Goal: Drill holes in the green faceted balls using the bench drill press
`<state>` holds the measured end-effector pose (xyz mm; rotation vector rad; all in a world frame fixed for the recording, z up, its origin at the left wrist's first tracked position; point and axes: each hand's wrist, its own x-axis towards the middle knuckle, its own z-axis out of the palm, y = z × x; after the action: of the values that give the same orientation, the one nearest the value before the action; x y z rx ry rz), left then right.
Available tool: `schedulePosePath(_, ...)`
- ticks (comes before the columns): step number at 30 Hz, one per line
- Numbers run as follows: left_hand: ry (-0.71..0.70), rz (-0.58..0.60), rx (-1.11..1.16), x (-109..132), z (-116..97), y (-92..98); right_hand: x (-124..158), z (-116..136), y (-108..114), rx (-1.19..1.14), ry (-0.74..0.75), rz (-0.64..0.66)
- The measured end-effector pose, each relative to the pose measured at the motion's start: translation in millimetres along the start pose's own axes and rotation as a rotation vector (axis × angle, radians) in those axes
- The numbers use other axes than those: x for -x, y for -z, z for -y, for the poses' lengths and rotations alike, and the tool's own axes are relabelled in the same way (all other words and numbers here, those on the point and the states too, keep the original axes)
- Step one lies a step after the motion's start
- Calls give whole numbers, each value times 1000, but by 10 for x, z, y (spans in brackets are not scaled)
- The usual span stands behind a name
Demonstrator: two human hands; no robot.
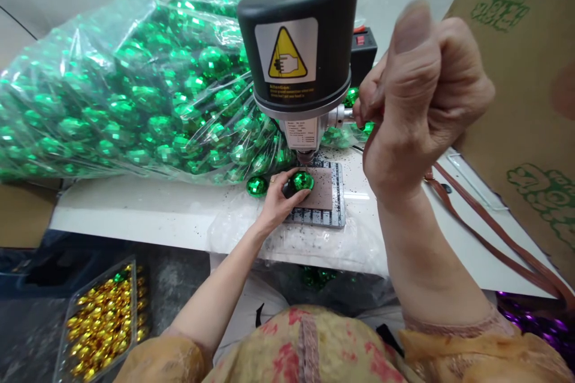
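My left hand (279, 198) grips a shiny green faceted ball (302, 180) between thumb and fingers, on a brown board over the metal base plate (339, 194) of a small drill press (299, 42). The chuck is directly above this ball. Raised at the right, my right hand (420, 93) is closed round the press's lever (345, 115), whose outer part is hidden by the fingers. Another green ball (257, 186) lies just left of my left hand. Dark shavings are scattered about the plate.
A large clear bag of green balls (135, 90) fills the back left. At the right are a cardboard box (516, 72) and a brown strap (489, 227). Below the white table (135, 209), a clear tray (135, 305) holds gold balls; purple shiny items (534, 323) are at lower right.
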<state>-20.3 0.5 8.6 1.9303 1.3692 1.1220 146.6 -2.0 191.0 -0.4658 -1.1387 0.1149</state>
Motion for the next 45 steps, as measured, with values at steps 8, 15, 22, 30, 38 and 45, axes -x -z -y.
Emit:
schedulePosePath(8,-54,-55,-32,18,-110,-206,-23,44,-23,7,-64,1)
schedulePosePath(15,-39,-47,-7,21,-133,-210,17,32,-25,-14,-9,-40)
schedulePosePath(22,-45,-55,20,32,-112,-232,244,-21,53,48,59,-51)
schedulePosePath(30,-53,-65,23,45,-123,-239,338,-77,129,51,85,-21)
schedulePosePath(38,-54,-63,4,47,-123,-241,396,-124,139,12,129,-30)
schedulePosePath(45,-51,-64,-6,51,-127,-239,434,-210,164,-19,245,-14)
